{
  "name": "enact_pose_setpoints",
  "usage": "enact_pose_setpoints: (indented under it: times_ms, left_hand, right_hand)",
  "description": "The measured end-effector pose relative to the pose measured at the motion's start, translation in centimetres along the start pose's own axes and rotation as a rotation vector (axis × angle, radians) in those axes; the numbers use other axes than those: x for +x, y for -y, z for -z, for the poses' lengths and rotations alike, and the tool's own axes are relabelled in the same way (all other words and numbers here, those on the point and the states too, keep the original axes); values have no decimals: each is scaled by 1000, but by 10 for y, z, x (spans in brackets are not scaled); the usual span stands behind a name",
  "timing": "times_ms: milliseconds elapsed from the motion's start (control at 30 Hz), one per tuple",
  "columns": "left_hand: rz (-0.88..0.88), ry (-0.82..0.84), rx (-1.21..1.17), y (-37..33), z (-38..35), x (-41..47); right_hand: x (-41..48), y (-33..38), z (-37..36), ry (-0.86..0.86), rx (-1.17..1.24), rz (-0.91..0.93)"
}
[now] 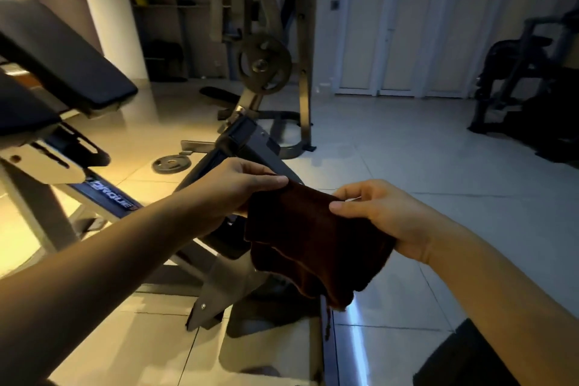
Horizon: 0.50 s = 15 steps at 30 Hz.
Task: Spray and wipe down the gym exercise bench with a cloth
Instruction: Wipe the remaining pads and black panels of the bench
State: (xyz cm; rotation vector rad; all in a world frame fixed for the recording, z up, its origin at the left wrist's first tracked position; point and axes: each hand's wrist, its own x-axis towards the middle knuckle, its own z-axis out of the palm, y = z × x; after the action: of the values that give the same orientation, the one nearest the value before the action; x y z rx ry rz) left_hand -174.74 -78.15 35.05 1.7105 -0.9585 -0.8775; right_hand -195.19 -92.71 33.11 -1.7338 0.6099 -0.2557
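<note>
Dim gym, pale tiled floor, the black padded bench up at the left. Both hands hold a dark brown cloth mid-air, right of the bench: left hand pinches its top corner, right hand grips the other edge

A cloth is being held up between the left hand and the right hand, in front of the lower frame of the exercise bench, whose pads are being seen at the left. A weight plate is lying on the floor behind that frame. A plate-loaded rack is standing farther back, and another machine is being kept at the far right.
</note>
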Motion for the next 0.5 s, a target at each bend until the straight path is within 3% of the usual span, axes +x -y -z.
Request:
enact_pose_setpoints:
  times_ms: [233,367,433,500]
  left_hand:
    - [68,1,-180,-2,-19,2]
    - [114,-152,-236,-7,-47,13]
    - [152,-230,-230,-11,-71,24]
    - [184,-300,-210,-17,-97,37]
  right_hand:
    - [32,-8,17,-44,-253,4]
    - [34,-17,39,-233,-512,256]
    - [28,-22,48,-202,-401,361]
    - [24,-31,52,-59,-300,363]
